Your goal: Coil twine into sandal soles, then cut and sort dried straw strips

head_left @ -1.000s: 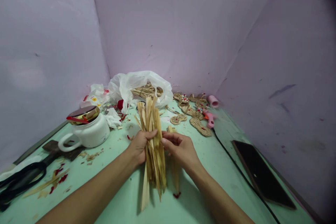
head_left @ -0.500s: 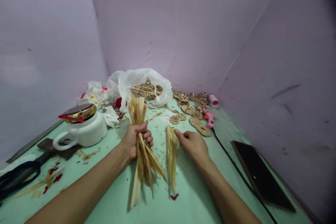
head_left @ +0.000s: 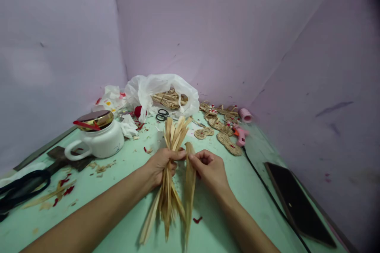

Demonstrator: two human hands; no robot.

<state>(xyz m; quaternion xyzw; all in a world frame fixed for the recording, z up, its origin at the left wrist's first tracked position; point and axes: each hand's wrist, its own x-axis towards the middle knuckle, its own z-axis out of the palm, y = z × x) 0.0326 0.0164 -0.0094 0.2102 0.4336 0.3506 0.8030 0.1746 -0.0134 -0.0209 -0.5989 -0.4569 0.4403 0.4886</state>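
My left hand [head_left: 166, 166] is wrapped round the middle of a bundle of dried straw-coloured leaf strips [head_left: 168, 201], whose ends fan out above and below the fist. Its thumb reaches right, to the top of a separate dried leaf strip [head_left: 190, 193]. That strip hangs lengthwise beside the bundle, pinched near its upper end between the thumb and finger of my right hand [head_left: 209, 168]. The bundle's middle is hidden by the left fingers. A small red scrap [head_left: 197, 220] lies on the table just right of the strip.
Behind are a white plastic bag [head_left: 190, 101] of dried strips, small scissors [head_left: 162, 114] and woven soles [head_left: 228, 144]. A pink glue gun [head_left: 242, 136] trails a black cord [head_left: 267, 195] past a dark flat slab [head_left: 299, 203]. Left stand a white mug [head_left: 108, 142] and large black-handled scissors [head_left: 38, 182].
My right hand has lifted the separate strip from the table and brought it left against the left thumb. The bundle has shifted slightly right, and the small scissors behind it now show.
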